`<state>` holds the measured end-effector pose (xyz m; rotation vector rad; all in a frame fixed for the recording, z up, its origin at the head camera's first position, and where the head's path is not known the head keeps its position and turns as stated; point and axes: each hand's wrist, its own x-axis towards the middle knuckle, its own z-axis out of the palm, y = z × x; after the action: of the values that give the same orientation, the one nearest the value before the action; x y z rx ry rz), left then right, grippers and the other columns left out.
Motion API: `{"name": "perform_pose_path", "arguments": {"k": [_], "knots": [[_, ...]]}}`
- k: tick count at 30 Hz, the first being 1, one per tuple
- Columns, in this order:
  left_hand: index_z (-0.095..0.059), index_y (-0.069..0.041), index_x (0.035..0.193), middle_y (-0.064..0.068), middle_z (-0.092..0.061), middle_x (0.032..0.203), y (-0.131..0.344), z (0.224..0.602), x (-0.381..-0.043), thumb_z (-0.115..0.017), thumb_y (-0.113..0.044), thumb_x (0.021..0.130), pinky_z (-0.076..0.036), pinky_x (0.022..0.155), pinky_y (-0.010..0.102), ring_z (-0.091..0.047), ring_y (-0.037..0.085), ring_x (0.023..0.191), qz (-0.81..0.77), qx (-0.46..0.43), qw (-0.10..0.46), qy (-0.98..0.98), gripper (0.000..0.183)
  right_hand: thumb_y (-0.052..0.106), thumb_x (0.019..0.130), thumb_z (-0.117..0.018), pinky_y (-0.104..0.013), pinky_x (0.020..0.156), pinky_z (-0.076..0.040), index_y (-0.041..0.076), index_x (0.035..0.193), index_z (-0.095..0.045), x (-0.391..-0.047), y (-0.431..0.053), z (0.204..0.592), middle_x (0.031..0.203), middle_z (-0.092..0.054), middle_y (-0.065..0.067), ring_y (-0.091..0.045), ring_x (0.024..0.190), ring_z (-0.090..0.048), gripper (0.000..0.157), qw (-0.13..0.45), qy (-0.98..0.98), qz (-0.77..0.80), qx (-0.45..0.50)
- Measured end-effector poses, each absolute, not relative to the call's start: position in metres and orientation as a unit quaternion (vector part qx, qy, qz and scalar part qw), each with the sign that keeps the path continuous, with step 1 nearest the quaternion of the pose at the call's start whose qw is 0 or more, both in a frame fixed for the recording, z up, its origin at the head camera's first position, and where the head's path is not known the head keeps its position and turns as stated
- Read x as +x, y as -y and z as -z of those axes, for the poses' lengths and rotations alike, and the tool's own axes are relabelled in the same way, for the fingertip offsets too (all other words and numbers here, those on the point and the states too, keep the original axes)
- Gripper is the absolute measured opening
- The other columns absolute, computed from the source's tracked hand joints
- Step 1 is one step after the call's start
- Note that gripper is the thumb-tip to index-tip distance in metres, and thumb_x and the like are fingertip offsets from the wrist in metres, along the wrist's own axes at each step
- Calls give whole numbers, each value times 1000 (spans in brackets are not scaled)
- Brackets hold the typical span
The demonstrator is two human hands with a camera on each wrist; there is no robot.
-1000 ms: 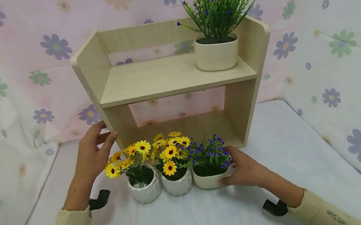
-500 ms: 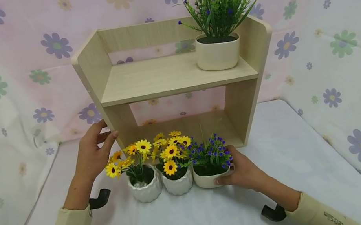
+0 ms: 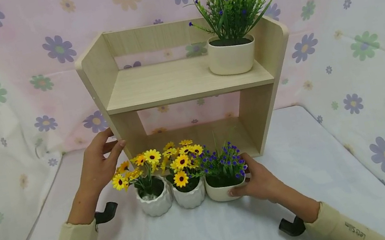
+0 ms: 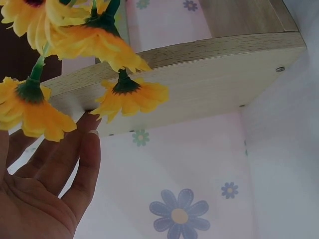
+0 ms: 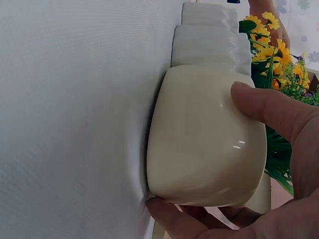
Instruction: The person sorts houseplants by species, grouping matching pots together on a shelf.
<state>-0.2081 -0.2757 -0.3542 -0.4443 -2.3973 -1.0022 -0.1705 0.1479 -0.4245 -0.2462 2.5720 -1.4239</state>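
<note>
My right hand (image 3: 261, 180) grips a low cream flowerpot (image 5: 209, 139) of small purple flowers at its right end. The thumb lies on the pot's near side in the right wrist view, and the other fingers reach round its end. This pot stands on the table beside two white ribbed pots, the middle one (image 3: 190, 196) and the left one (image 3: 155, 202), both with yellow daisy-like flowers. My left hand (image 3: 98, 161) rests its fingertips against the left side panel of a wooden shelf (image 3: 188, 97). Yellow blooms (image 4: 132, 97) hang across the left wrist view near those fingers.
A larger cream pot (image 3: 232, 58) with tall grass and purple flowers stands on the right of the upper shelf board. The three table pots stand close in front of the shelf's lower compartment (image 3: 198, 134). A flowered cloth (image 3: 337, 70) hangs behind and at both sides.
My right hand has shifted slightly left, its thumb lying further along the front of the cream pot. My left hand and the pots have stayed in place.
</note>
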Motion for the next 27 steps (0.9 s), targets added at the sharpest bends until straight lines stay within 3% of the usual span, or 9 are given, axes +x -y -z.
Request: {"name": "perform_pose_path", "arguments": {"k": [7,10,15,19,22,27], "knots": [[-47,-17,161,16,-60,147,277,355,-209,-66,-16,107,-55,96,53,-70,45,120,366,-166,255,879,57,23,73,-100,-56,110,-53,14,160,-37,-170,-154,414,154,-53,-16,-38,130,-59,108,98,-858,494,-104],[-48,-18,161,15,-61,147,278,355,-209,-66,-15,106,-57,98,41,-70,44,120,365,-168,258,879,58,24,74,-100,-57,111,-52,16,166,-27,-170,-157,408,162,-43,-17,-41,134,-56,118,95,-854,500,-106],[-47,-20,162,15,-60,149,278,355,-210,-66,-15,107,-53,98,17,-70,45,120,370,-169,254,877,59,26,76,-99,-57,113,-50,15,170,-21,-170,-163,397,166,-38,-18,-44,138,-53,122,91,-852,505,-103],[-47,-19,161,15,-59,150,277,356,-209,-66,-15,107,-56,99,26,-70,45,121,370,-167,254,878,58,27,78,-98,-59,115,-47,15,168,-25,-170,-167,387,164,-39,-19,-48,141,-51,117,89,-848,512,-104],[-47,-18,161,16,-59,150,277,356,-210,-66,-15,107,-56,98,40,-70,44,121,368,-166,254,879,58,26,78,-98,-61,115,-46,17,165,-28,-171,-170,379,162,-42,-17,-47,143,-50,112,83,-843,521,-107],[-48,-19,161,15,-60,149,277,356,-212,-67,-15,106,-57,98,34,-71,43,120,369,-169,258,877,59,23,77,-98,-59,114,-48,22,166,-28,-171,-172,367,161,-44,-14,-43,143,-51,114,72,-830,540,-122]]}}
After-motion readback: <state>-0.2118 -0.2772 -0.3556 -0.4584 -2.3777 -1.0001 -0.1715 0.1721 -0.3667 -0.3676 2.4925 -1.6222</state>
